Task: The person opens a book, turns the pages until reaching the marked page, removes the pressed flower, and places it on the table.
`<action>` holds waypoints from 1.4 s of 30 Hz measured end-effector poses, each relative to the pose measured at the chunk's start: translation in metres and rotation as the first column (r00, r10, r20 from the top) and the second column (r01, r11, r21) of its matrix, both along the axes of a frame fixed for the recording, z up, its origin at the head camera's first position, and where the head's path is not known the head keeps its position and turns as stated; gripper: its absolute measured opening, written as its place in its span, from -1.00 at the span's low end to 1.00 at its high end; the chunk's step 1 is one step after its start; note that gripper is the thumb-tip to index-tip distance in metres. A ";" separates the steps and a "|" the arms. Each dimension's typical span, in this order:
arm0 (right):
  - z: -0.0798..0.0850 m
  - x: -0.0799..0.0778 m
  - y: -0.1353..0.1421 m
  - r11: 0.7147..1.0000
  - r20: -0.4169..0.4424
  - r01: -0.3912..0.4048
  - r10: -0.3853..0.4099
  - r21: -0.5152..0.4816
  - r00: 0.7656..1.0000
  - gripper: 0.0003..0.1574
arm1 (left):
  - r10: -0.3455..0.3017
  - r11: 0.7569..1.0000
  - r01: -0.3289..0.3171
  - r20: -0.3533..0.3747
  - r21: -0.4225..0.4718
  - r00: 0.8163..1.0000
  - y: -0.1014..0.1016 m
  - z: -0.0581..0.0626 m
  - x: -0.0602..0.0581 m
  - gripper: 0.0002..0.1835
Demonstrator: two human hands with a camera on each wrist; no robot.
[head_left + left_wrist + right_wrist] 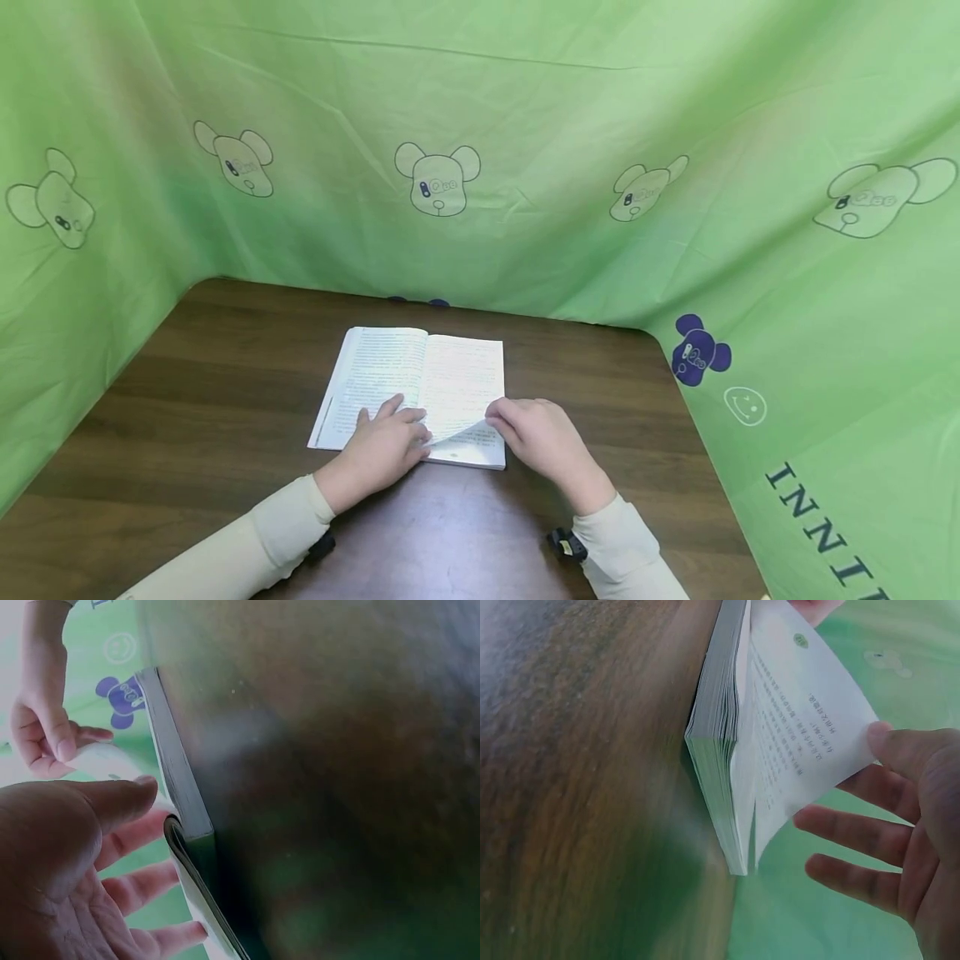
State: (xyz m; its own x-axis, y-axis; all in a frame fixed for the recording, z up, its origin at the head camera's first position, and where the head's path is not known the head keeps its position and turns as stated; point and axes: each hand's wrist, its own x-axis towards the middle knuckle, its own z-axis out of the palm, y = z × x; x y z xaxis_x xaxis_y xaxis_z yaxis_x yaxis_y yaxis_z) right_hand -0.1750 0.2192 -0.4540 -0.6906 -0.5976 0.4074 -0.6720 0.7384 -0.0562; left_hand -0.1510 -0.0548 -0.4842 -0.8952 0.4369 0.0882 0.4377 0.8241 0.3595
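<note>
An open book (375, 367) with printed pages lies on the brown table. Fingers spread, my left hand (382, 446) rests on the lower part of the book near its spine. At the lower right corner my right hand (542, 435) pinches a single page (810, 712) between thumb and index finger. That page is lifted and curves away from the stack of pages (716, 682) beneath it. In the left wrist view, the left hand (67, 862) has its fingers against the pages beside the spine, with the right hand (45, 735) beyond.
The dark wooden table (225, 400) extends around the book on all sides. A green cloth (525, 250) printed with bear heads hangs along its back and sides. Each wrist carries a black strapped device, the right one (567, 545) showing below the sleeve.
</note>
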 end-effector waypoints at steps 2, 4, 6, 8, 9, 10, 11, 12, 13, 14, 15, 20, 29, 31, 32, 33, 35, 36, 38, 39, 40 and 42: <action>0.000 0.000 0.001 1.000 -0.007 0.006 -0.006 -0.017 1.000 -0.94 | 0.009 1.000 -0.009 -0.002 0.002 1.000 0.001 0.000 0.000 -0.84; 0.001 0.001 0.004 0.999 -0.015 0.018 -0.019 -0.043 1.000 -0.92 | 0.012 1.000 -0.012 0.000 0.008 1.000 0.001 -0.001 0.000 -0.85; 0.001 0.001 0.006 0.997 -0.023 0.033 -0.035 -0.074 0.999 -0.88 | 0.013 1.000 -0.013 0.005 0.019 1.000 0.000 -0.002 -0.001 -0.85; 0.001 0.000 0.009 0.994 -0.026 0.047 -0.049 -0.097 0.998 -0.86 | 0.020 0.999 -0.020 0.017 0.037 1.000 -0.001 -0.003 -0.002 -0.82; 0.002 0.000 0.009 0.993 -0.023 0.052 -0.055 -0.101 0.998 -0.85 | 0.024 0.999 -0.025 0.021 0.047 0.999 -0.002 -0.004 -0.003 -0.79; 0.001 -0.001 0.010 0.993 -0.016 0.056 -0.058 -0.104 0.998 -0.85 | 0.030 0.998 -0.031 0.020 0.058 0.999 -0.003 -0.005 -0.004 -0.76; 0.001 -0.001 0.010 0.993 -0.005 0.059 -0.060 -0.101 0.998 -0.85 | 0.038 0.997 -0.039 0.012 0.070 0.999 -0.004 -0.005 -0.004 -0.72; 0.001 -0.002 0.010 0.994 0.010 0.059 -0.058 -0.092 0.998 -0.85 | 0.047 0.995 -0.048 0.005 0.088 0.999 -0.005 -0.005 -0.005 -0.68; 0.000 -0.002 0.010 0.995 0.028 0.052 -0.050 -0.082 0.998 -0.84 | 0.056 0.993 -0.055 -0.006 0.109 0.998 -0.006 -0.005 -0.006 -0.62; 0.000 -0.003 0.009 0.997 0.048 0.042 -0.039 -0.067 0.998 -0.83 | 0.065 0.990 -0.062 -0.019 0.127 0.998 -0.007 -0.004 -0.007 -0.55; -0.001 -0.003 0.008 0.998 0.070 0.028 -0.025 -0.049 0.997 -0.81 | 0.075 0.986 -0.069 -0.034 0.155 0.997 -0.008 -0.003 -0.008 -0.49; -0.007 -0.002 0.004 0.997 0.202 -0.044 0.031 0.064 0.979 -0.68 | 0.143 0.960 -0.114 -0.097 0.256 0.985 -0.014 0.001 -0.011 -0.12; -0.012 0.003 -0.001 0.987 0.420 -0.065 -0.003 0.148 0.907 -0.38 | 0.145 0.986 -0.114 -0.286 0.123 0.947 -0.021 0.001 -0.015 0.18; -0.013 0.003 -0.001 0.987 0.446 -0.058 -0.014 0.147 0.895 -0.35 | 0.112 0.993 -0.091 -0.318 0.079 0.941 -0.024 0.000 -0.016 0.16; -0.013 0.003 -0.001 0.988 0.456 -0.055 -0.017 0.145 0.890 -0.34 | 0.093 0.995 -0.077 -0.334 0.059 0.938 -0.025 0.000 -0.016 0.14; -0.013 0.003 -0.001 0.988 0.462 -0.051 -0.021 0.144 0.887 -0.32 | 0.074 0.997 -0.063 -0.345 0.041 0.936 -0.026 0.000 -0.017 0.12; -0.013 0.003 -0.001 0.989 0.466 -0.047 -0.024 0.141 0.885 -0.30 | 0.040 0.999 -0.038 -0.357 0.013 0.933 -0.028 0.000 -0.018 0.08; -0.013 0.003 -0.001 0.989 0.467 -0.045 -0.026 0.141 0.884 -0.29 | 0.026 1.000 -0.027 -0.357 0.003 0.934 -0.029 0.000 -0.018 0.06; -0.013 0.002 -0.001 0.989 0.467 -0.039 -0.034 0.146 0.884 -0.28 | 0.005 1.000 -0.005 -0.345 0.001 0.939 -0.030 0.000 -0.019 0.03; -0.014 0.001 0.000 0.988 0.465 -0.037 -0.037 0.150 0.885 -0.29 | -0.003 1.000 0.005 -0.332 0.004 0.943 -0.030 0.000 -0.019 0.02; -0.014 0.001 0.000 0.988 0.461 -0.037 -0.037 0.151 0.886 -0.29 | -0.008 1.000 0.012 -0.319 0.012 0.948 -0.031 0.000 -0.019 0.00; -0.014 0.001 0.000 0.987 0.458 -0.036 -0.039 0.155 0.888 -0.30 | -0.015 0.999 0.023 -0.295 0.023 0.955 -0.031 0.000 -0.019 -0.03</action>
State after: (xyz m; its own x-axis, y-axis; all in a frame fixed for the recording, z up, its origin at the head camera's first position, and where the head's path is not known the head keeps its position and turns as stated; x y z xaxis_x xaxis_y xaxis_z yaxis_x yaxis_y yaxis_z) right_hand -0.1745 0.2191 -0.4677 -0.7782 -0.6259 -0.0521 -0.5982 0.7639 -0.2422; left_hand -0.1697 -0.0859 -0.4839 -0.8191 0.4478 0.3585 0.5430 0.8067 0.2331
